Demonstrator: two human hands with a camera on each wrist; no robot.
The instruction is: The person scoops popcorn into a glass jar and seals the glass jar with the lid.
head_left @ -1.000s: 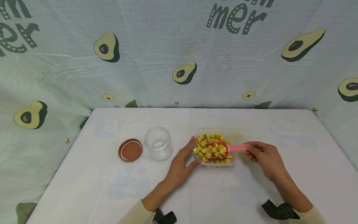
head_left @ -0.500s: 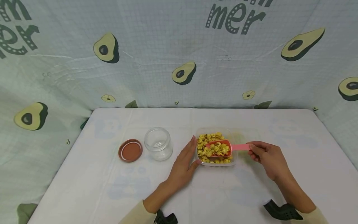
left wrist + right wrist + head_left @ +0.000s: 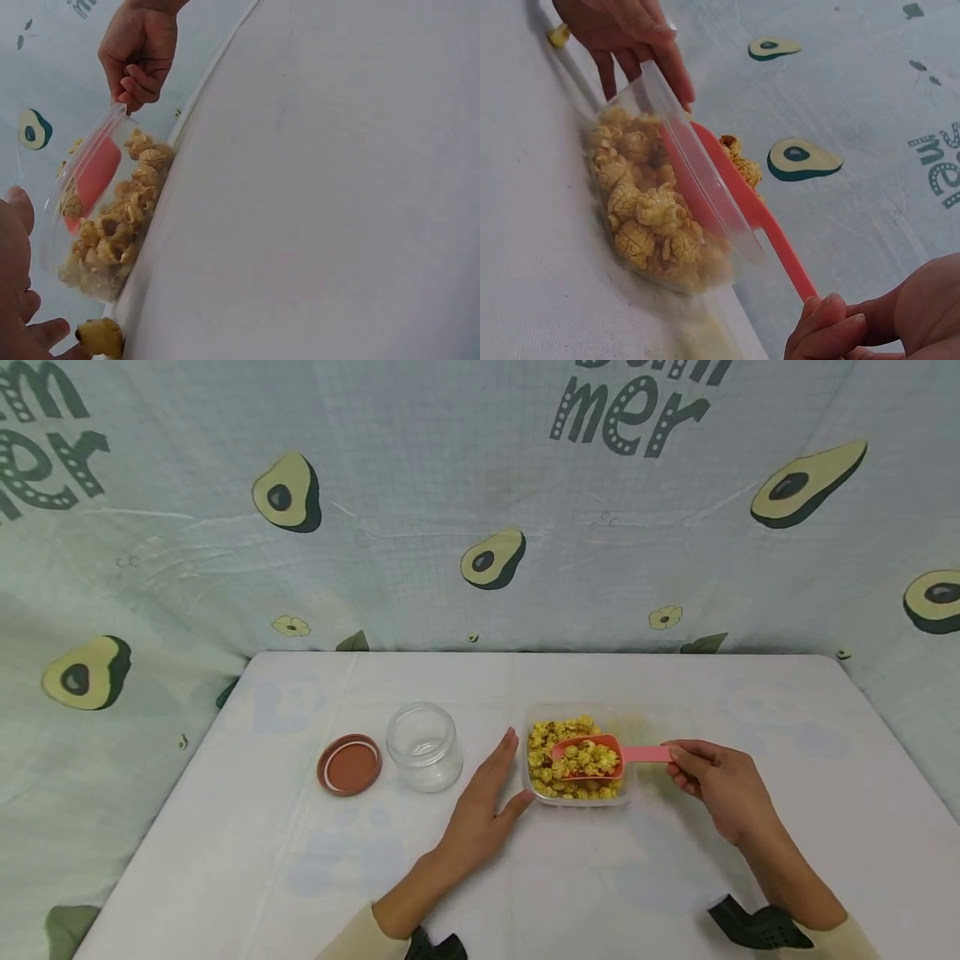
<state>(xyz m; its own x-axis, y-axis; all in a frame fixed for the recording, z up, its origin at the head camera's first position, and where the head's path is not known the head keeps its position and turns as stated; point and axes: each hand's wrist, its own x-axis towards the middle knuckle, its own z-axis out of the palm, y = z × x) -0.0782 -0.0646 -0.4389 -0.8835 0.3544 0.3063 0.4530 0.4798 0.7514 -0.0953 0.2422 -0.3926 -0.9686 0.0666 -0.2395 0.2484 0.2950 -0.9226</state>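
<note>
A clear plastic container (image 3: 577,802) of yellow popcorn (image 3: 542,764) stands on the table. My right hand (image 3: 723,789) pinches the handle end of a pink scoop (image 3: 647,754) from the right. Heaped with popcorn, the scoop's bowl lies over the container, its edge down among the pieces in the right wrist view. My left hand (image 3: 476,818) is beside the container's left side, fingers extended and thumb near its front left corner. In the left wrist view a loose popcorn piece (image 3: 101,337) is at my left fingers; whether they touch it is unclear.
Left of my left hand stands a clear, uncapped jar (image 3: 425,747). A brown lid (image 3: 349,765) lies left of the jar. The white-covered table (image 3: 247,860) meets a curtain (image 3: 390,485) with avocado prints at the back.
The scoop and my right hand have shifted slightly right, then stayed about still. My left fingertips have moved a little left, away from the container's side.
</note>
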